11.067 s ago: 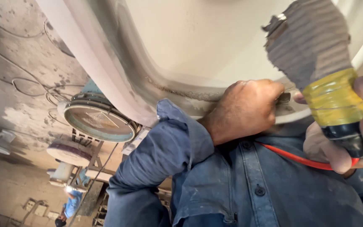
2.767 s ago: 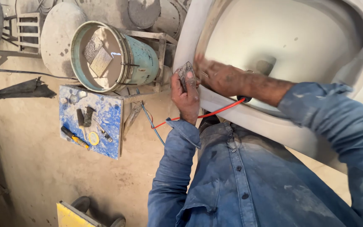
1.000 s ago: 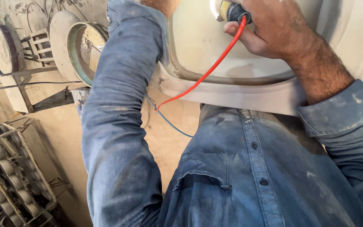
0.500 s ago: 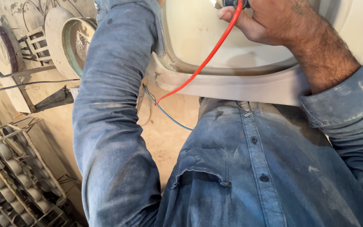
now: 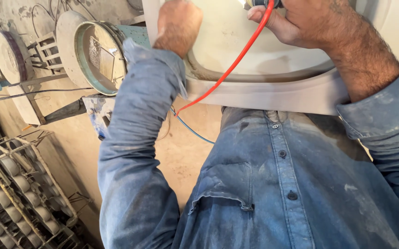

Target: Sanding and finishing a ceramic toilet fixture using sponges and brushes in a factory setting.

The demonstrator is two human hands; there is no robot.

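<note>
Closest to the lens, your dusty blue denim shirt [image 5: 282, 184] fills the lower frame, with the chest pocket at centre and both sleeves reaching up to the work.

Just above the shirt, the pale unglazed ceramic basin [image 5: 273, 92] rests with its rim against your chest, its hollow facing you.

Your left hand [image 5: 177, 25] is closed into a fist pressed on the basin's left inner wall. Whether it pinches anything, you cannot tell from this view.

Your right hand [image 5: 310, 23] is wrapped around a small handheld tool [image 5: 263, 2] at the top edge, of which only the dark tail end shows. A red hose [image 5: 229, 64] runs from it down across the bowl and over the rim, meeting a blue line [image 5: 194, 133] below.

Change noted: half a second back the left forearm hid the hand entirely; now the fist is in view on the wall, and the right hand has come a little lower and nearer centre. Judgement: work has shifted along the upper bowl, the left hand bracing.

Farther off on the left stand a round teal-rimmed drum [image 5: 99, 56], a disc wheel on a stand [image 5: 6, 55] and a wire rack of white ceramic pieces [image 5: 17, 189] on the dusty floor.
</note>
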